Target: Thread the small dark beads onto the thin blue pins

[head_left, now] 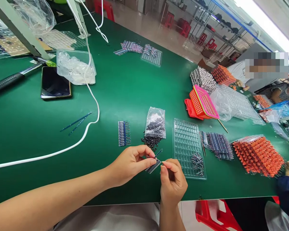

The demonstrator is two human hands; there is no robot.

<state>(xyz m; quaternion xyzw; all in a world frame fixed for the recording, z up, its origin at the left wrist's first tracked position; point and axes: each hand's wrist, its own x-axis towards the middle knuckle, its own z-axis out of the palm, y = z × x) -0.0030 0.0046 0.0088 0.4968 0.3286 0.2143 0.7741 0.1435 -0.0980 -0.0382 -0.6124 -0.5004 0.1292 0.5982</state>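
Observation:
My left hand [132, 165] is closed on a small dark strip with a row of pin-like pieces [153, 167], and a thin blue twisted strand [159, 153] sticks out past its fingers. My right hand [173, 181] pinches at the strip's right end; a tiny dark thing shows at its fingertips, too small to name. Just beyond the hands lie loose black beads [152, 141], spilled by a clear plastic bag [155, 123] of more beads. To the right is a clear compartment tray [186, 138] with a heap of small metal-pinned pieces [197, 164] in its near corner.
A row of blue-white pinned pieces [124, 133] lies left of the bag. Rightward are stacked strips [218, 145], orange pieces [258, 155] and a pink-orange basket [203, 102]. A white cable [86, 131], phone [56, 81] and plastic tub [93, 75] occupy the left. Co-workers sit at right.

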